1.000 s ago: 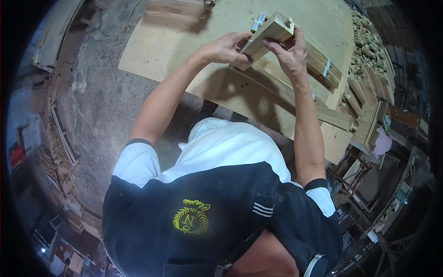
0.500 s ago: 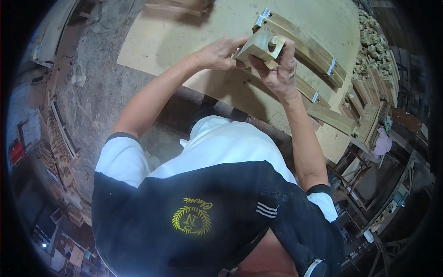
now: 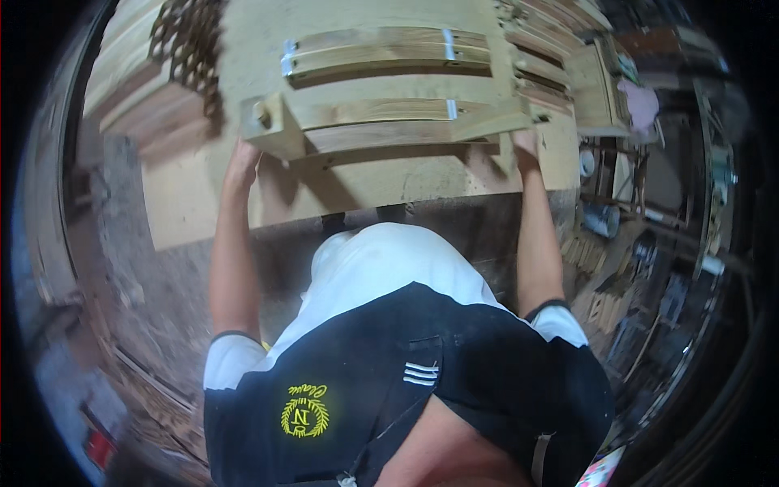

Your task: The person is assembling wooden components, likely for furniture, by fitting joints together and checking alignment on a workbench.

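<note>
A long wooden assembly [image 3: 389, 122] of curved slats joined to end blocks lies across a plywood sheet [image 3: 203, 203] on the bench. My left hand [image 3: 243, 156] grips its left end, just under the block with a round dowel end [image 3: 264, 114]. At the opposite end, my right hand [image 3: 526, 144] holds the underside of the right block. Behind it lies a second bundle of curved slats [image 3: 373, 50] bound by metal clips [image 3: 286, 58].
Stacked boards and dark lattice-like pieces [image 3: 182, 40] sit at the sheet's far left. More wooden parts [image 3: 560, 49] are stacked at the far right, beside a pink cloth [image 3: 641, 105]. Small wooden pieces [image 3: 596, 276] lie on the floor to the right; sawdust covers the floor to the left.
My hands were close together on a small wooden block with a notch. They are now spread wide apart, one at each end of the long slatted assembly. My head has swung to face the bench squarely.
</note>
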Available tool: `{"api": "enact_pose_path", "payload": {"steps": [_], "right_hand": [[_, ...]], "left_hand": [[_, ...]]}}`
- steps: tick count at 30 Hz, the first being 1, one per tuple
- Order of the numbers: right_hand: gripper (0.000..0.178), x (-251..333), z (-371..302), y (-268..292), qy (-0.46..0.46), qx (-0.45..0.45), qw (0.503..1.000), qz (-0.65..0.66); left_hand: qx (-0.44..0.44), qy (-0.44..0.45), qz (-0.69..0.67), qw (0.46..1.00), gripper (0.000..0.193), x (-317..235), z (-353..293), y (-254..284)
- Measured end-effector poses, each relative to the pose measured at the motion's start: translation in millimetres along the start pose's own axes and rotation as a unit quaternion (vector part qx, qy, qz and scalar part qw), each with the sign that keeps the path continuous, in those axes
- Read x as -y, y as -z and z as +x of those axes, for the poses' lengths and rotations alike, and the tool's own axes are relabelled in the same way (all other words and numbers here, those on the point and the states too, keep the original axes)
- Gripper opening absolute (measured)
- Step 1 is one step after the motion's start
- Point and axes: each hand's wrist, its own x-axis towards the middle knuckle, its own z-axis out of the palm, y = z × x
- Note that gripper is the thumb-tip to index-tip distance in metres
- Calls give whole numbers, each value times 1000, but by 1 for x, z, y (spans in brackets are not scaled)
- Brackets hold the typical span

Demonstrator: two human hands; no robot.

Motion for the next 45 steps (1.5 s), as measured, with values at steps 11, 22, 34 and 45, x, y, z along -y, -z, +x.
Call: {"api": "enact_pose_path", "payload": {"steps": [11, 22, 34, 45], "right_hand": [[30, 135, 22, -66, 216, 11, 976, 11], [26, 204, -30, -58, 101, -78, 926, 355], [36, 213, -61, -59, 122, -110, 935, 315], [20, 238, -30, -67, 164, -48, 971, 166]], "left_hand": [[-114, -185, -317, 923, 60, -169, -45, -28], [-233, -461, -269, 813, 38, -207, -99, -68], [-222, -444, -73, 865, 37, -224, -93, -76], [-282, -524, 82, 799, 20, -204, -92, -79]]}}
